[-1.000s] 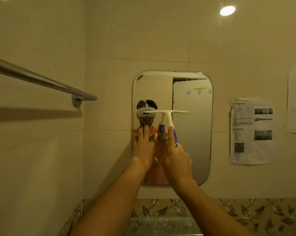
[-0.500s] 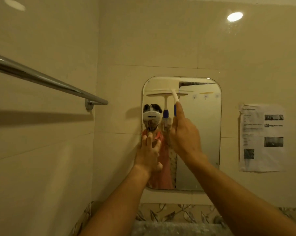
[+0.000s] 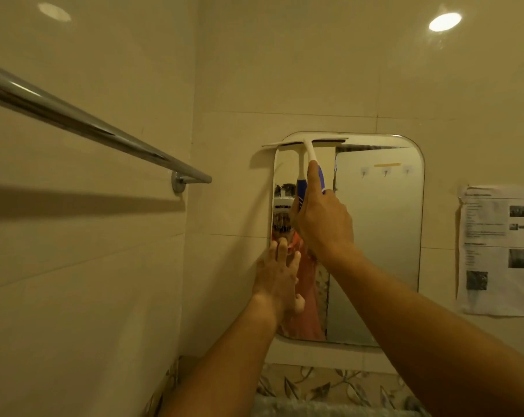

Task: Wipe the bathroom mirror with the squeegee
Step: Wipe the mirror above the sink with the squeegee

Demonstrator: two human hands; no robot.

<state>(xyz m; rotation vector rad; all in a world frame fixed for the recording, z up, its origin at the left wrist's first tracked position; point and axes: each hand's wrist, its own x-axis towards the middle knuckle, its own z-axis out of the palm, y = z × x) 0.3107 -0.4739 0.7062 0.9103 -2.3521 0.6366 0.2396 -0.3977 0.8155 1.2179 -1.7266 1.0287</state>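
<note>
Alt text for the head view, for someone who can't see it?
The right hand grips the squeegee, its blade across the top left corner of the mirror, overhanging its left edge. The left hand, fingers straight, touches the mirror on that edge; a towel rail runs along the left wall.

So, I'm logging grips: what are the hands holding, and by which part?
The right hand grips the squeegee by its blue handle; the left hand holds nothing, resting flat on the mirror.

Both arms raised, L hand [image 3: 280,275] flat (fingers straight), R hand [image 3: 322,224] gripping, index extended.
</note>
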